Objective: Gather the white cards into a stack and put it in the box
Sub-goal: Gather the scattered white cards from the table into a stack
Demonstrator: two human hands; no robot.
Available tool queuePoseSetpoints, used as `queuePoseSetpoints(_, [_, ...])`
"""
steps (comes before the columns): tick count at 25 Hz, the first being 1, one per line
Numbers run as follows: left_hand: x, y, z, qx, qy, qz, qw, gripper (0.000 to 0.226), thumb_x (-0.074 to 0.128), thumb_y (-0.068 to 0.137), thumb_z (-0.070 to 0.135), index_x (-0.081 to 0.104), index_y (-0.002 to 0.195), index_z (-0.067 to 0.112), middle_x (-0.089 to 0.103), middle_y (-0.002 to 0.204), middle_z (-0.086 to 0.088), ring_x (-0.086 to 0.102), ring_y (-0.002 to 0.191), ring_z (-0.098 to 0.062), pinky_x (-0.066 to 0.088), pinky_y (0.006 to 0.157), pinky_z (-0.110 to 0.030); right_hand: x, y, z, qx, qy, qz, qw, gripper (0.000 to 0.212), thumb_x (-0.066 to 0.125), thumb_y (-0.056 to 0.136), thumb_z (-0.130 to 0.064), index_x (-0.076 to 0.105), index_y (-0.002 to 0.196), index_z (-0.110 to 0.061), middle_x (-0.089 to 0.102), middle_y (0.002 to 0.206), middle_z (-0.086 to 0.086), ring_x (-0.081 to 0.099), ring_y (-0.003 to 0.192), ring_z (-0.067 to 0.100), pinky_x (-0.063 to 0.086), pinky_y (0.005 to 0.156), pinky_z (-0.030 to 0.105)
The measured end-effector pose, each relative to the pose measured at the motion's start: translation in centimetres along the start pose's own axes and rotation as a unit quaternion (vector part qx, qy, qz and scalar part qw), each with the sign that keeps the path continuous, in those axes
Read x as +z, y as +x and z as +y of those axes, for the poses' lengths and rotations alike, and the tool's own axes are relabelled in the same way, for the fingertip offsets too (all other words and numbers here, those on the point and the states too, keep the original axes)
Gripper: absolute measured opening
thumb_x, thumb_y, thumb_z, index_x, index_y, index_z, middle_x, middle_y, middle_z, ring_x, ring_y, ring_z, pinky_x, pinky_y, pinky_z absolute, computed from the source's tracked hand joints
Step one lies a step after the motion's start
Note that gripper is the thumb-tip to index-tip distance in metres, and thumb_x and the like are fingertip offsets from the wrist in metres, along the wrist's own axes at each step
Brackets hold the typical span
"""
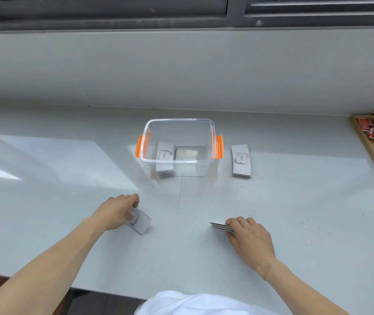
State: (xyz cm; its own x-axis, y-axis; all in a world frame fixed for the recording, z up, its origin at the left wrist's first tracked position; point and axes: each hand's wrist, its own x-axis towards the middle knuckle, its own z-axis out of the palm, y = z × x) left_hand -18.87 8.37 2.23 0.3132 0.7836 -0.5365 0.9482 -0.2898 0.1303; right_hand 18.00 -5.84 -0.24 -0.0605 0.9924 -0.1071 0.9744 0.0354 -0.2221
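A clear plastic box with orange handles stands in the middle of the counter, and a stack of white cards lies inside it on the left. Another stack of white cards lies on the counter just right of the box. My left hand pinches a white card near the front of the counter, its far end resting on the surface. My right hand grips a thin stack of cards seen edge-on, held low over the counter.
A wooden tray with several red packets sits at the right edge of the counter. A grey wall and window frame run behind the box. The counter's front edge is close to my body.
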Motion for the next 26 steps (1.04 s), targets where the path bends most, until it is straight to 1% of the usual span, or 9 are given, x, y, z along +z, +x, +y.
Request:
queuePoseSetpoints(2, [-0.3,0.0,0.8,-0.003,-0.091,0.020,0.996,0.020,0.051,0.090,0.013,0.041,0.090,0.032,0.057,0.091,0.007,0.054,0.085,-0.023,0.045,0.071,-0.038,0.0,-0.1,-0.1,-0.003,0.002,0.000,1.000,0.014,0.070,0.084,-0.024,0.066,0.098,-0.022,0.067,0.087,-0.005,0.058,0.073,0.026,0.045,0.057,0.035])
queuePoseSetpoints(4, [-0.5,0.2,2.5,0.018,-0.149,0.067,0.986,0.021,0.047,0.094,0.010,0.048,0.097,0.031,0.058,0.096,0.007,0.056,0.087,-0.022,0.049,0.074,-0.041,0.0,-0.2,0.0,-0.006,0.009,0.006,1.000,0.023,0.073,0.081,-0.024,0.066,0.102,-0.023,0.068,0.092,-0.005,0.060,0.074,0.025,0.047,0.057,0.035])
queuePoseSetpoints(7, [0.0,0.8,6.0,0.063,-0.146,0.129,0.979,0.022,0.045,0.098,0.011,0.056,0.111,0.025,0.056,0.105,0.004,0.058,0.090,-0.023,0.050,0.075,-0.043,0.0,-0.2,0.2,-0.010,0.017,-0.004,1.000,0.041,0.069,0.082,-0.031,0.059,0.121,-0.025,0.065,0.113,-0.007,0.061,0.090,0.023,0.051,0.066,0.035])
queuePoseSetpoints(11, [1.4,1.5,11.5,0.113,-0.171,0.152,0.967,0.027,0.044,0.099,0.014,0.059,0.117,0.026,0.057,0.111,0.000,0.057,0.097,-0.022,0.050,0.077,-0.043,0.0,-0.4,0.1,-0.011,0.013,-0.006,1.000,0.063,0.070,0.079,-0.039,0.047,0.136,-0.026,0.058,0.132,-0.007,0.057,0.111,0.021,0.052,0.076,0.034])
queuePoseSetpoints(16, [3.3,1.6,17.6,0.172,-0.190,0.112,0.960,0.030,0.041,0.099,0.016,0.059,0.120,0.029,0.058,0.113,-0.002,0.054,0.107,-0.023,0.049,0.083,-0.044,0.0,-0.5,0.1,-0.008,0.029,0.005,1.000,0.083,0.073,0.075,-0.041,0.034,0.145,-0.023,0.053,0.138,-0.003,0.051,0.122,0.022,0.051,0.086,0.036])
queuePoseSetpoints(18, [3.8,1.7,18.9,0.181,-0.193,0.087,0.961,0.036,0.041,0.097,0.010,0.058,0.122,0.030,0.057,0.115,-0.003,0.051,0.110,-0.023,0.047,0.089,-0.044,0.0,-0.4,0.1,-0.005,0.026,0.008,1.000,0.088,0.074,0.073,-0.042,0.031,0.147,-0.020,0.053,0.138,-0.001,0.051,0.123,0.023,0.051,0.087,0.037])
queuePoseSetpoints(22, [3.8,1.6,20.5,0.178,-0.281,0.020,0.943,0.055,0.041,0.082,-0.003,0.059,0.125,0.026,0.056,0.120,-0.004,0.051,0.116,-0.019,0.040,0.102,-0.033,-0.1,0.1,0.1,-0.005,0.022,0.023,0.999,0.092,0.078,0.070,-0.040,0.032,0.146,-0.018,0.056,0.134,-0.001,0.053,0.119,0.023,0.052,0.085,0.037])
queuePoseSetpoints(24, [3.8,1.4,21.4,0.171,-0.304,-0.002,0.937,0.057,0.046,0.077,0.002,0.058,0.126,0.028,0.056,0.119,-0.002,0.052,0.116,-0.017,0.041,0.102,-0.030,-0.1,0.2,0.1,-0.004,0.026,0.027,0.999,0.091,0.078,0.070,-0.039,0.032,0.146,-0.019,0.055,0.134,-0.002,0.053,0.119,0.022,0.052,0.086,0.037])
queuePoseSetpoints(26, [3.9,1.4,22.5,0.172,-0.297,-0.012,0.939,0.056,0.052,0.076,0.009,0.055,0.128,0.029,0.055,0.120,-0.001,0.051,0.116,-0.017,0.042,0.102,-0.033,0.0,0.2,0.0,0.002,0.035,0.028,0.999,0.089,0.078,0.070,-0.037,0.033,0.145,-0.019,0.055,0.134,-0.002,0.053,0.119,0.022,0.051,0.087,0.037])
